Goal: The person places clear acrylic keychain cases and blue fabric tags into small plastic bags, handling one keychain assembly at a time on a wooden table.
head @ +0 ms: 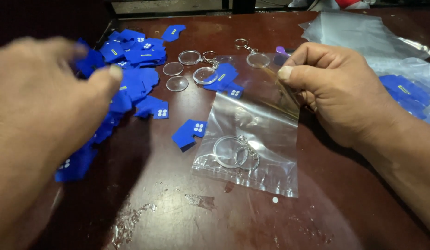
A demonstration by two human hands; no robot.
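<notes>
Clear plastic bag [252, 139] pinched at its mouth by right hand [338, 88].
Keyring [236, 152] rests inside; left hand [43, 115] hovers spread, empty, over blue cards [136, 76] on surface [178, 217].

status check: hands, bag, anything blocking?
Right hand pinching clear bag at top edge. Left hand blurred over blue cards, empty. Keyring inside bag. Nothing blocking.

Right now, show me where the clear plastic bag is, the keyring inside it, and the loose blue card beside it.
clear plastic bag [270, 120], head view, bare upper panel.
keyring [230, 151], head view, round clear disc.
loose blue card [191, 132], head view, middle of card.
</notes>
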